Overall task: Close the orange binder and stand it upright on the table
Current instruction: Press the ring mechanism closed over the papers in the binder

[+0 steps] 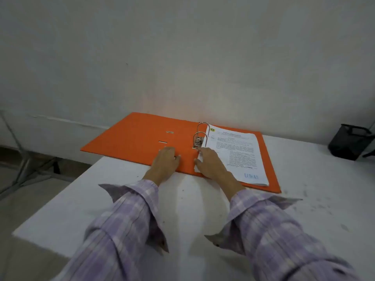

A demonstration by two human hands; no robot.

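Observation:
The orange binder [132,136] lies open and flat on the white table [182,209], against the wall. Its left cover hangs past the table's left edge. Two metal rings [200,132] stand upright at the spine, closed, with a stack of printed pages [239,155] on the right cover. My left hand [165,161] rests flat on the near edge of the left cover, fingers together. My right hand [211,163] lies on the lower left corner of the pages, fingers spread, holding nothing.
A black mesh holder [350,141] stands at the table's far right, by the wall. Metal stand legs [26,171] are on the floor to the left of the table. The wall rises directly behind the binder.

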